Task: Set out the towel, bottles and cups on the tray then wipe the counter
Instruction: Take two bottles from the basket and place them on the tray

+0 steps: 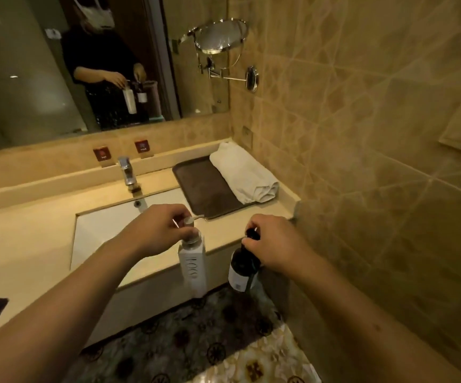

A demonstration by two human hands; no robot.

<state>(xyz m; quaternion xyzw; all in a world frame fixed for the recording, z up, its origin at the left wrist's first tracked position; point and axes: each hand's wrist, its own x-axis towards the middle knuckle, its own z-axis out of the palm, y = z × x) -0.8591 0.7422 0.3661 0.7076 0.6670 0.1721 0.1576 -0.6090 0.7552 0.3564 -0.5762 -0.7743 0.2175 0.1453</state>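
Left grip: the left hand is closed from above around the silver collar and pump head of a tall, square-sided white plastic bottle with grey lettering down its face. Wrist bent downward, bare forearm reaching in from the lower left. The bottle hangs upright in the air in front of the tabletop's front edge, not resting on anything.

Right grip: the right hand pinches, with fingertips curled down, the black pump top of a round dark glass bottle bearing a pale paper label. Bare forearm reaching in from the lower right. This bottle also hangs upright, just beside the white one, the two apart, below the level of the tabletop.

Tabletop: smooth cream stone, polished, with a raised back ledge.

Basin: white, rectangular, sunk into the tabletop, behind the left hand.

Tap: chrome, blocky, at the basin's far rim.

Tray: dark brown, rectangular, rounded corners, matte surface, lying flat at the tabletop's right end near the tiled wall.

Towel: white, soft cloth, rolled into a long cylinder, lying along the tray's right edge.

Wall: glossy beige tile with diagonal joints.

Floor: patterned dark and cream stone.
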